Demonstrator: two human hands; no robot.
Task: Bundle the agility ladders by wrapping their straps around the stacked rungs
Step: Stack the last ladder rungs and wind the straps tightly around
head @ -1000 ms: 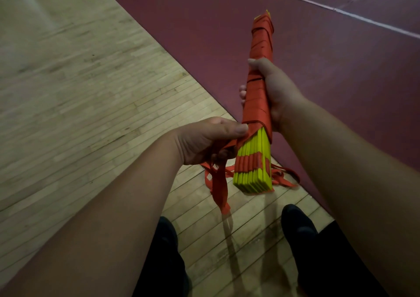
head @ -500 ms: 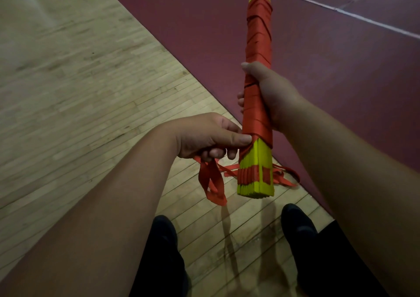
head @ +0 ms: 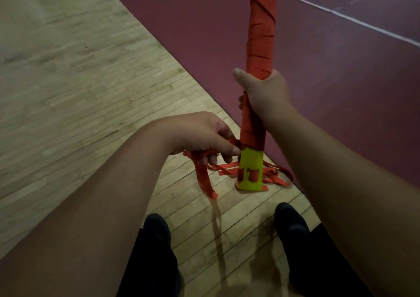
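Upright agility ladder bundle (head: 261, 30) held over a wooden floor (head: 91, 80).
The right hand (head: 266, 96) grips its red-wrapped middle; the left hand (head: 200, 135) fingers (head: 229, 149) pinch the loose red strap (head: 203, 176) beside the yellow rungs (head: 251, 162).

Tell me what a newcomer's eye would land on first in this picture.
The upright bundle of yellow plastic ladder rungs, wound almost wholly in orange-red webbing strap, stands out at centre right. The right hand grips its middle, while the left hand pinches the loose strap beside the bare yellow foot. Behind, pale wooden plank floor on the left meets dark red court surface on the right.
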